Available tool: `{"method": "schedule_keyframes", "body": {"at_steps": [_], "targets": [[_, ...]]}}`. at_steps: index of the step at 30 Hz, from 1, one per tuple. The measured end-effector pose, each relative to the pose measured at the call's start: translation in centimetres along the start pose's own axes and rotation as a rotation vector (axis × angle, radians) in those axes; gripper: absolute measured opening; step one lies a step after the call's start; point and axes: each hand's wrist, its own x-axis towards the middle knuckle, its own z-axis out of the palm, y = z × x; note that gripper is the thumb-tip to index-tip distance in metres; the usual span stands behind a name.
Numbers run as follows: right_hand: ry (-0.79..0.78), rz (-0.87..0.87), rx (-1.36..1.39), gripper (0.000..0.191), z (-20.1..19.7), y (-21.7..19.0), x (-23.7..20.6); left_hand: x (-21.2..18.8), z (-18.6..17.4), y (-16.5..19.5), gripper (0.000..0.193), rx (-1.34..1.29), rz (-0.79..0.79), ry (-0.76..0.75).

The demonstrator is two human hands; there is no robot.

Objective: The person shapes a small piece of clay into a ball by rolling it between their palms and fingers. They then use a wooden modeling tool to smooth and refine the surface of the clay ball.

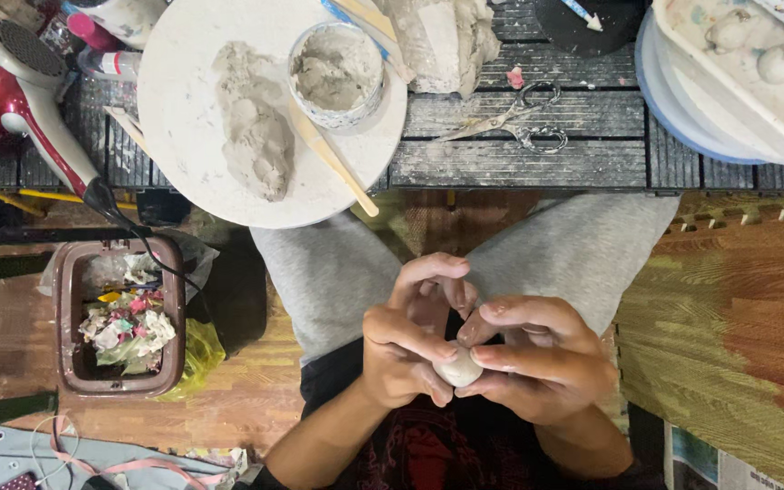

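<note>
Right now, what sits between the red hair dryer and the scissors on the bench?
In the head view, between the red hair dryer and the scissors lies a round white board carrying a grey clay lump, a clay-filled cup and a wooden stick.

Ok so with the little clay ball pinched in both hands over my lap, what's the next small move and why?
Probably keep turning the clay ball between the fingertips and press it rounder. The left hand and right hand both cup it, only a small pale part shows, and its full shape is hidden. More clay lies on the round board if it needs bulk.
</note>
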Motion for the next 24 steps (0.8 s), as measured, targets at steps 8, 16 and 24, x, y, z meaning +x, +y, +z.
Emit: {"method": "schedule_keyframes", "body": {"at_steps": [8, 16, 24], "targets": [[-0.077, -0.009, 0.158, 0.031, -0.2, 0.7, 0.6, -0.8, -0.2, -0.8, 0.016, -0.045, 0.016, 0.044], [0.004, 0.033, 0.160, 0.031, -0.1, 0.6, 0.7, -0.5, -0.5, -0.3, 0.035, -0.032, -0.058, 0.135], [-0.012, -0.012, 0.175, 0.024, -0.1, 0.5, 0.8, -0.3, -1.5, 1.2, 0.038, 0.429, 0.096, -0.091]]}}
